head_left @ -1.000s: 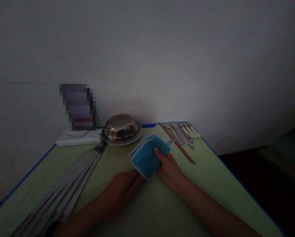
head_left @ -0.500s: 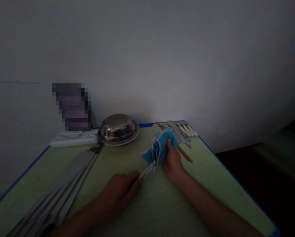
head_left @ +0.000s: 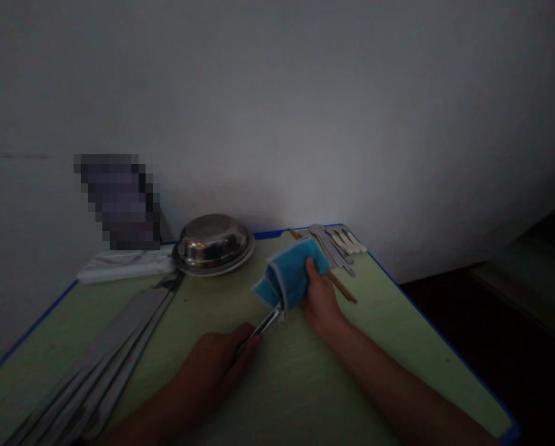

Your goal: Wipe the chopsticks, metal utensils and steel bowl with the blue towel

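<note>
My left hand (head_left: 222,356) is closed around the slim shiny handle of a metal utensil (head_left: 269,319), which points away to the right. A blue cloth (head_left: 293,269) with pale edging is gripped in my right hand (head_left: 323,297), thumb on top. The utensil's far end disappears into the cloth's folds, so its kind is hidden. Just beyond the cloth lie a pair of brown chopsticks (head_left: 342,288), partly covered by it, and several metal spoons (head_left: 336,251).
Several long metal spatulas (head_left: 119,341) lie along the left of the green table (head_left: 398,378). Stacked metal bowls or plates (head_left: 214,244) stand at the back by the wall. White-handled cutlery (head_left: 352,241) lies back right; a white folded item (head_left: 124,265) lies back left.
The view has shifted slightly, moving the scene a little left. The cloth now lies flatter and more spread around the utensil. Both hands keep their hold.
</note>
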`<state>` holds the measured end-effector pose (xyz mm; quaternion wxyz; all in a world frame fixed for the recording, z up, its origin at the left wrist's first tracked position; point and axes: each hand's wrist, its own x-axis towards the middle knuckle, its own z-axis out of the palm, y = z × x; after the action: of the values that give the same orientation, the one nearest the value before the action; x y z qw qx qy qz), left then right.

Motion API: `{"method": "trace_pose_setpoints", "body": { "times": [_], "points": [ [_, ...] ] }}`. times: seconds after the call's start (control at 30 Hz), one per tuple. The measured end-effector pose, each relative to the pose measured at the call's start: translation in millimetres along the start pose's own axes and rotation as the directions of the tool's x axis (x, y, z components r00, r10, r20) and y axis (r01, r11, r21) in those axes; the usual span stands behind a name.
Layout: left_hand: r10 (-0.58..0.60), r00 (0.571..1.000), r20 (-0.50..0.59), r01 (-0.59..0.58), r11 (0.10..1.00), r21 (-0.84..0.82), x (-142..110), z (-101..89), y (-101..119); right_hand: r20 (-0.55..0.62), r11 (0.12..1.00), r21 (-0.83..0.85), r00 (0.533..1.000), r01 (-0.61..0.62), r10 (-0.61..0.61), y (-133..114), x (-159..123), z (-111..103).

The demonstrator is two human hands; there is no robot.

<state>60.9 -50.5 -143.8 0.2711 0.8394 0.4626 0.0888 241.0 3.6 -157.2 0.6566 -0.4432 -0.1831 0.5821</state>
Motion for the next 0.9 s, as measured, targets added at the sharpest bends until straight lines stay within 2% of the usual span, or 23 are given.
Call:
{"method": "trace_pose_setpoints", "body": {
  "times": [0.1, 0.17, 0.3, 0.37, 0.43, 0.57, 0.63, 0.83, 0.9],
  "points": [
    [-0.052, 0.998, -0.035, 0.054, 0.997, 0.049, -2, 2.6, -1, -0.042, 0.997, 0.069, 0.999, 0.020, -0.017, -11, 8, -2],
    [-0.058, 0.996, -0.071, 0.061, 0.997, 0.041, -4, 4.2, -1, -0.040, 0.998, 0.059, 0.999, 0.015, -0.013, -10, 7, -2],
    [-0.043, 0.993, -0.113, 0.046, 0.999, 0.023, -7, 6.8, -3, 0.030, 0.993, -0.120, 1.000, -0.003, 0.007, 7, -8, 0],
    [-0.037, 0.992, -0.122, 0.043, 0.998, 0.049, -7, 7.4, -4, 0.044, 0.973, -0.231, 0.999, -0.014, 0.025, 15, -18, 2],
    [-0.011, 0.991, -0.136, 0.026, 0.994, 0.104, -6, 7.5, -7, 0.057, 0.962, -0.274, 0.998, -0.020, 0.038, 20, -25, 4],
    [0.082, 0.984, -0.157, -0.040, 0.967, 0.253, -2, 7.1, -8, 0.036, 0.974, -0.219, 0.997, -0.057, 0.066, 22, -25, 4],
    [0.082, 0.985, -0.152, -0.036, 0.957, 0.287, -1, 6.9, -7, 0.026, 0.982, -0.180, 0.997, -0.063, 0.069, 22, -22, 3],
    [0.036, 0.989, -0.140, -0.013, 0.987, 0.158, -1, 5.0, -3, 0.004, 0.989, -0.060, 0.991, -0.134, 0.134, 16, -14, 5],
    [0.002, 0.990, -0.142, 0.015, 0.993, 0.117, -1, 3.8, -3, 0.017, 0.991, -0.045, 0.992, -0.123, 0.124, 14, -10, 5]
  ]
}}
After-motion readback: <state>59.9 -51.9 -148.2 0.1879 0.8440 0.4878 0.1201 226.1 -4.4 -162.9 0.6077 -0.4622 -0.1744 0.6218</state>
